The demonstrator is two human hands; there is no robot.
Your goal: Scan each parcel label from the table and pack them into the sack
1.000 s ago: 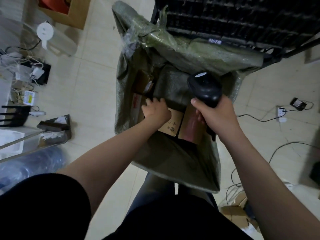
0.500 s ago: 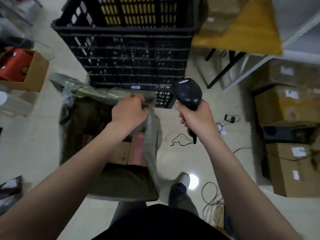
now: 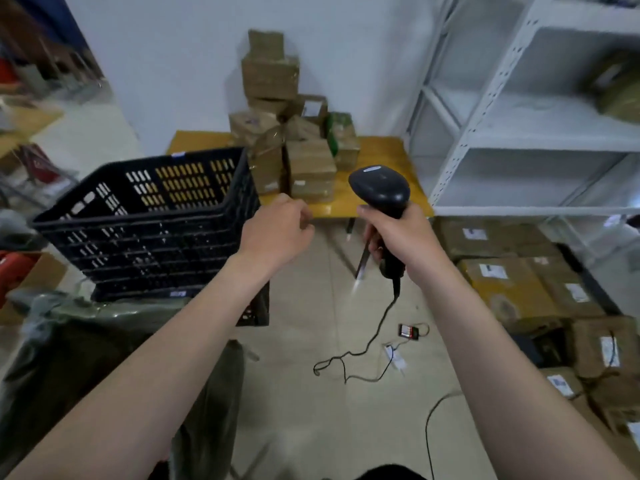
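Note:
Several brown cardboard parcels [image 3: 304, 161] are stacked on a yellow table [image 3: 377, 154] against the far wall. My right hand [image 3: 401, 237] grips a black barcode scanner [image 3: 379, 188], held upright in front of the table with its cable hanging to the floor. My left hand [image 3: 277, 230] is raised near the table's front edge, fingers loosely curled, holding nothing. The green sack [image 3: 86, 348] stands at the lower left, its mouth partly visible under my left forearm.
A black plastic crate [image 3: 149, 223] stands between the sack and the table. White metal shelving [image 3: 540, 133] fills the right side. More labelled boxes [image 3: 512, 282] sit on the floor at right. Cables and a small device [image 3: 408, 330] lie on the tiled floor.
My view has swung up from the sack to the table. My left hand let go of the sack's rim and lifted toward the parcels. The right hand keeps the scanner.

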